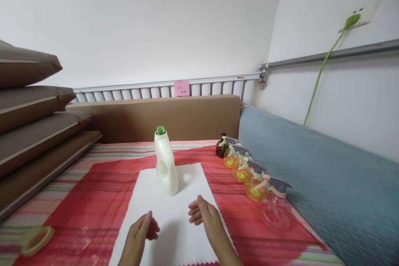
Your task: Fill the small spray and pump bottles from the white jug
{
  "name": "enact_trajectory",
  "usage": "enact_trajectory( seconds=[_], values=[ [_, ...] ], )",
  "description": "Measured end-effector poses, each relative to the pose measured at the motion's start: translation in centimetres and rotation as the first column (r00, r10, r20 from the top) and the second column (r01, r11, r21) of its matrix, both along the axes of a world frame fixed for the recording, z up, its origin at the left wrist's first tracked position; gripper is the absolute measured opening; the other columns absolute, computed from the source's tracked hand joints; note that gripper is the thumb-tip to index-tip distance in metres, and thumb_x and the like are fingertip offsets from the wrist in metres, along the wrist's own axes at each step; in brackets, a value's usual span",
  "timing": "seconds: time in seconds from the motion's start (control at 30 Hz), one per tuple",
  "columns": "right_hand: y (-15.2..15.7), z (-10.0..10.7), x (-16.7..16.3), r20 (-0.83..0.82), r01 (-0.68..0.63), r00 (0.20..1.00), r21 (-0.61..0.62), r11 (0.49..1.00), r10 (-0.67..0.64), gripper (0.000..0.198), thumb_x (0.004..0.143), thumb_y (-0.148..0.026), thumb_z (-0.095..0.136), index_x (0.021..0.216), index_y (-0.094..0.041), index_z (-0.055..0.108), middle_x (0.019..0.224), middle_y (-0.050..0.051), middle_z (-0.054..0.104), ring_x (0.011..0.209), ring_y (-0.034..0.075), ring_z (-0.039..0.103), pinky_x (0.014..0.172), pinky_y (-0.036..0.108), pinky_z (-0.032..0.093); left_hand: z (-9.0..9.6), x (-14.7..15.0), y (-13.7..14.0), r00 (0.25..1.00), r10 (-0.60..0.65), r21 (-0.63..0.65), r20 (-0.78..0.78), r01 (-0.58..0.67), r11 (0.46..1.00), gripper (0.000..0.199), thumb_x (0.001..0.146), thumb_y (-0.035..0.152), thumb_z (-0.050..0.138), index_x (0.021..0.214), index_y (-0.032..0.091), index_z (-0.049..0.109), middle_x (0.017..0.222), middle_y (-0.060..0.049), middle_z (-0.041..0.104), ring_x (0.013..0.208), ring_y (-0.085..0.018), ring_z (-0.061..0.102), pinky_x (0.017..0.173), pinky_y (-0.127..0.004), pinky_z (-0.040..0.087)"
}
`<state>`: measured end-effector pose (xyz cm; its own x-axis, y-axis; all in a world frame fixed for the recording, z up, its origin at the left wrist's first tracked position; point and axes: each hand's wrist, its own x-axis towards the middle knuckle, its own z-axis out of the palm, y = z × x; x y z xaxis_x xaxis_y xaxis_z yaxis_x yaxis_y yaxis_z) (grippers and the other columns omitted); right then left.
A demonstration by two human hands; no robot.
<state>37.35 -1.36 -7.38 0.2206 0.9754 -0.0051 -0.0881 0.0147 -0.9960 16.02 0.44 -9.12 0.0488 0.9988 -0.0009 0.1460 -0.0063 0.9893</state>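
Observation:
My left hand (141, 229) hovers over the white scalloped-edge mat (188, 174), its fingers loosely curled with nothing between them. Across from it, my right hand (205, 215) is open too, palm turned inward and thumb up. Neither hand touches the pale white detergent bottle (168, 170), which stands upright on the mat just beyond them. The bottle has a built-in handle and a green pouring spout (160, 130) at its uncapped neck.
Several pump bottles (276, 203) form a row on the right over the red cloth (102, 191). A pale yellow-green ring-shaped item (37, 240) lies at lower left. Stacked brown cushions (37, 99) border the left, a blue-grey padded surface (299, 149) the right.

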Motion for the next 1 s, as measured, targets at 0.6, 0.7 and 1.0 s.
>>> enact_trajectory(
  seconds=[0.6, 0.7, 1.0],
  values=[
    [-1.8, 1.1, 2.3, 0.273, 0.131, 0.94, 0.263, 0.956, -0.204, 0.068, 0.075, -0.038, 0.061, 0.135, -0.018, 0.036, 0.053, -0.01, 0.037, 0.049, 0.011, 0.04, 0.056, 0.024, 0.038, 3.3, 1.2, 0.2, 0.985, 0.076, 0.276, -0.157, -0.03, 0.961, 0.082, 0.071, 0.036, 0.063, 0.14, 0.016, 0.024, 0.051, 0.013, 0.03, 0.046, -0.01, 0.035, 0.052, -0.022, 0.033],
    [-1.6, 1.0, 2.0, 0.387, 0.142, 0.884, 0.311, 0.94, -0.262, 0.066, 0.078, -0.03, 0.054, 0.138, -0.018, 0.031, 0.053, -0.01, 0.029, 0.048, 0.012, 0.035, 0.055, 0.023, 0.035, 3.7, 0.6, 0.2, 0.958, 0.118, 0.335, -0.263, -0.024, 0.942, 0.081, 0.073, 0.032, 0.058, 0.143, 0.017, 0.02, 0.053, 0.012, 0.026, 0.047, -0.01, 0.03, 0.052, -0.021, 0.029],
    [-2.2, 0.6, 1.1, 0.631, 0.072, 0.733, 0.296, 0.952, -0.252, 0.063, 0.082, -0.021, 0.04, 0.142, -0.019, 0.023, 0.054, -0.008, 0.033, 0.047, 0.014, 0.038, 0.054, 0.025, 0.033, 7.3, -0.3, -0.8, 0.908, 0.257, 0.498, -0.33, -0.064, 0.865, 0.079, 0.075, 0.031, 0.052, 0.143, 0.014, 0.016, 0.053, 0.011, 0.023, 0.046, -0.01, 0.029, 0.05, -0.02, 0.03]
  ],
)
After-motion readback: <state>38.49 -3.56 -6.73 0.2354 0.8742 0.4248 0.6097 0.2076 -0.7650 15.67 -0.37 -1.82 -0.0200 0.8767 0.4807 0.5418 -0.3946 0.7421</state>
